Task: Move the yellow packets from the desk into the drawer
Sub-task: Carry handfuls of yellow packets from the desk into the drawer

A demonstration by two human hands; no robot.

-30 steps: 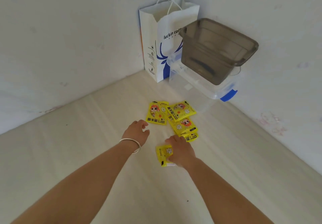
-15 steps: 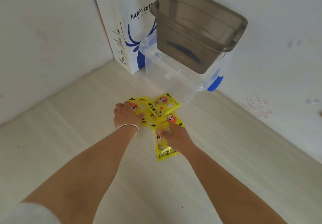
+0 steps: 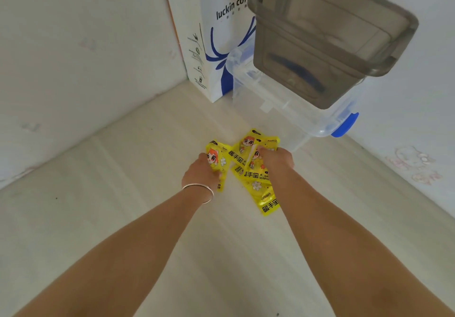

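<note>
The left hand (image 3: 200,172), wearing a silver bangle (image 3: 199,189) at the wrist, sits at the centre of the frame with its fingers curled onto the leftmost yellow packet (image 3: 216,160), gripping it at its near edge. The right hand (image 3: 277,160), just to the right, grasps a packet (image 3: 253,155) that stands tilted up off the surface. The remaining yellow packets (image 3: 256,178) lie in an overlapping cluster between and below the two hands; one of them (image 3: 269,202) extends toward the lower right, beside the right forearm. All packets rest on or just above the pale wood-grain desk (image 3: 123,193).

Beyond the cluster, in the upper right of the frame, a clear plastic storage box (image 3: 295,109) with a blue latch (image 3: 344,125) stands near the packets. A smoky grey translucent bin (image 3: 320,35) sits on top of it. To the left of the box, a white paper bag (image 3: 197,33) with blue print stands upright in the corner of the white walls (image 3: 73,45).
</note>
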